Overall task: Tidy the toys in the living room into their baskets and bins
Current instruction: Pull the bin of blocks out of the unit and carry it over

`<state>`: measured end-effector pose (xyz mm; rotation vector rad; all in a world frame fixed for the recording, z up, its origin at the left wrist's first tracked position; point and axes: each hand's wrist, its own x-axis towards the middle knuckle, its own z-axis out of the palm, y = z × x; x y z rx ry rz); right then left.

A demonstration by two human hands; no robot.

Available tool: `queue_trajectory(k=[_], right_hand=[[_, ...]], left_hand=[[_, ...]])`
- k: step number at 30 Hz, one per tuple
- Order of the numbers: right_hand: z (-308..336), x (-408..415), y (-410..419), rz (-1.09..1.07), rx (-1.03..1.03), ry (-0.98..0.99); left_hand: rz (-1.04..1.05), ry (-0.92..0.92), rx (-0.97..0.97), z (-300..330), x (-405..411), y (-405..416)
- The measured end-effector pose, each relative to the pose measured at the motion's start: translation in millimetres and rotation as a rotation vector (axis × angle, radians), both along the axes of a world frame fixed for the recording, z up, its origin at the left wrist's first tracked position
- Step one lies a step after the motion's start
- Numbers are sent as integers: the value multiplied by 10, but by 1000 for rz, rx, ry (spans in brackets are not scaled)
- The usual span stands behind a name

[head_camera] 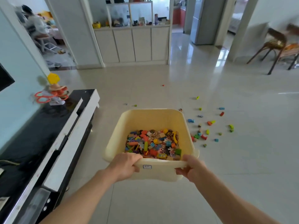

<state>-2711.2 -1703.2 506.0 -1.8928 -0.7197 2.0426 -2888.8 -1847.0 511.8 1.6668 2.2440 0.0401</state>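
Note:
A cream plastic bin [150, 118] hangs in front of me above the tiled floor. Its bottom is covered with several small colourful toy blocks and puzzle pieces [153, 143]. My left hand [124, 165] grips the near rim at its left end. At the right end of the same rim my right hand [191, 168] holds on, fingers curled under the lip. Several loose toy blocks [208, 126] lie scattered on the floor to the right of the bin.
A long black and white TV cabinet [53, 143] runs along the left wall, with orange scissors [43, 97] and a toy on top. White cupboards [132, 44] stand at the back. Wooden chairs [278, 47] are at the far right. A person sits in the room at back left.

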Motion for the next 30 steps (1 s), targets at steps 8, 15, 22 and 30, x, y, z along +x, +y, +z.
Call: queue_trajectory(k=[8,15,22,30], right_hand=[[-156,-41,1378,81,-18,10],[-229,-688,2196,225,-34,4],[-303,-1357,2932,309,-50,-18],[-539,-1856,3823,536,-54,39]], left_hand=[[90,-22,-57,-14,138,1178],[192,-43,-147,-69,-332,1860],[307,-67,-211,-157,-837,2531],[638,-76,-263,-414,-700,3203]])
